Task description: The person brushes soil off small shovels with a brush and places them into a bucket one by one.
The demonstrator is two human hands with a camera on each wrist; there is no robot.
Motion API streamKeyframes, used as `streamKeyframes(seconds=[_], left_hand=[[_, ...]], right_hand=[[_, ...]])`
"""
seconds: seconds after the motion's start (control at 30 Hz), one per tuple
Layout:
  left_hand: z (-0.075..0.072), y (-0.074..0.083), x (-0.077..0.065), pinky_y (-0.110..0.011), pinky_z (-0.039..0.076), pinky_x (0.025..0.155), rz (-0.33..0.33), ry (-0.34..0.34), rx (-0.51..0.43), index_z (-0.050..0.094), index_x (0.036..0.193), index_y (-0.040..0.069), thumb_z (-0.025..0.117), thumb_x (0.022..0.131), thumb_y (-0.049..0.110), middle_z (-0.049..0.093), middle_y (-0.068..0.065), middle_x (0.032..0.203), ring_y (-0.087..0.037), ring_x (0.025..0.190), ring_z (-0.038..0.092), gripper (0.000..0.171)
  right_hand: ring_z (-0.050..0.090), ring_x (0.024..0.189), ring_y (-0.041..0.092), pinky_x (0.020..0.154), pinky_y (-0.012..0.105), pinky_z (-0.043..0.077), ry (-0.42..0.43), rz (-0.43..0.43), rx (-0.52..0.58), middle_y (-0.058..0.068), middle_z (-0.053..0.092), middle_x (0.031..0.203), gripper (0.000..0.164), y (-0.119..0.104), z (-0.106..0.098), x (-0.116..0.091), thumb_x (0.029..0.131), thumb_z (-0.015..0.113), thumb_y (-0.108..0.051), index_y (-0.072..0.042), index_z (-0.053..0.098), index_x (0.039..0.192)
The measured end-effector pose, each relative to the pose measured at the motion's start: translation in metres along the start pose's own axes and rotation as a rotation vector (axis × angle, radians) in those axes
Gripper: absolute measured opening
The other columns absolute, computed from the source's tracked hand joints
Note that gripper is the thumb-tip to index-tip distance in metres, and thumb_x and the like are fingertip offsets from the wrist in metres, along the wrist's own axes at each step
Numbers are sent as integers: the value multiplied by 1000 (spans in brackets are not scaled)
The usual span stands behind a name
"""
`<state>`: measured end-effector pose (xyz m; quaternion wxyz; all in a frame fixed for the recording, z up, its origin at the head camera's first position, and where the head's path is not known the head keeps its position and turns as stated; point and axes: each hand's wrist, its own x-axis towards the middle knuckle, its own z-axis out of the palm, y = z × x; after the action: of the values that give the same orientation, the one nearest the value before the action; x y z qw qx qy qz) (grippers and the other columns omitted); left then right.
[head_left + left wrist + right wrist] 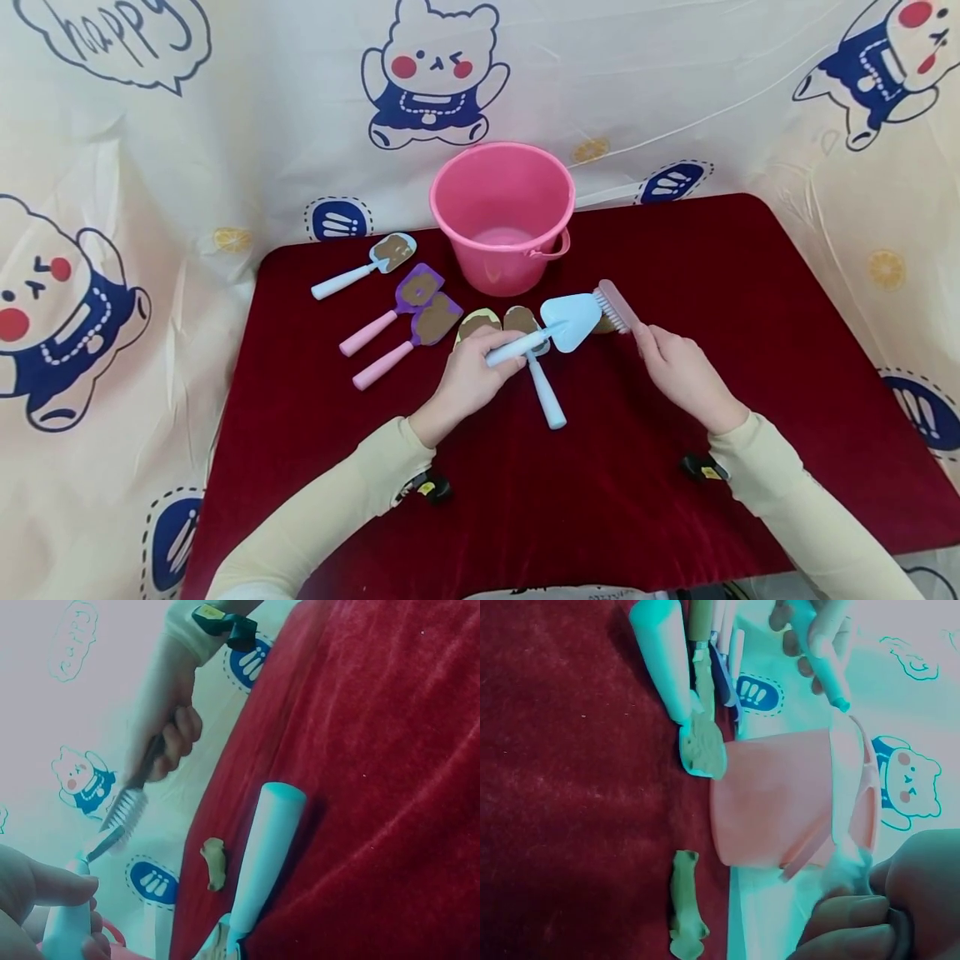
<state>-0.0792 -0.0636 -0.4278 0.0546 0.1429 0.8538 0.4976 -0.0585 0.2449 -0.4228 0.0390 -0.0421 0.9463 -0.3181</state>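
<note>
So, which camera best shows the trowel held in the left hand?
The head view, because the blue trowel shows its blade broadside and most of its handle. The left wrist view shows some handle and the blade nearly edge-on; the right wrist view, part of the handle and a narrowed blade.

Brush (129, 810) in right hand (161, 720) against trowel (67, 928) in left hand (34, 883).

Held aloft, a clean-faced light blue trowel (572, 321) meets the white bristles (611, 312) of a pink brush (618, 303).
</note>
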Motion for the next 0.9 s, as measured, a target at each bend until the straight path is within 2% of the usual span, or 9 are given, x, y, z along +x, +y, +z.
streamKeyframes(seconds=[0.1,0.3,0.53,0.63,0.8,0.9], left_hand=[[0,0,-1,-41,51,89,-19,-1,-17,78,121,12,81,89,9,70,-6,111,-24,100,63,32],[1,0,1,-40,51,89,3,3,-75,76,123,7,78,92,9,71,-11,114,-26,102,62,32],[2,1,1,-36,51,83,43,-25,-62,76,123,7,77,93,11,71,-9,107,-22,93,62,30],[2,2,0,-37,52,81,114,1,29,76,123,8,78,93,11,71,-7,106,-21,91,63,30],[3,2,-3,-44,55,78,282,77,280,77,122,9,81,90,9,70,-7,107,-23,93,67,32],[3,1,-4,-44,55,75,336,97,368,77,121,10,82,88,8,70,-6,107,-24,93,66,33]], right_hand=[[36,54,17,51,31,36,19,7,23,1,38,64,47,-1,-1,-2,114,34,-40,-7,56,90],[36,53,14,52,29,38,22,-82,26,-2,37,63,42,-1,3,-4,113,39,-39,-13,51,83],[33,51,14,49,29,35,84,-36,-5,-1,35,61,45,2,-2,-5,113,38,-40,-12,48,80],[32,51,14,49,29,35,90,-77,8,-2,34,61,43,-2,-3,-6,113,40,-39,-13,47,79],[33,50,10,48,28,36,38,-175,39,-6,35,60,37,-12,6,-8,112,46,-37,-16,51,82],[35,50,11,50,28,37,5,-175,43,-5,37,60,35,-13,12,-8,112,47,-36,-14,54,86]])
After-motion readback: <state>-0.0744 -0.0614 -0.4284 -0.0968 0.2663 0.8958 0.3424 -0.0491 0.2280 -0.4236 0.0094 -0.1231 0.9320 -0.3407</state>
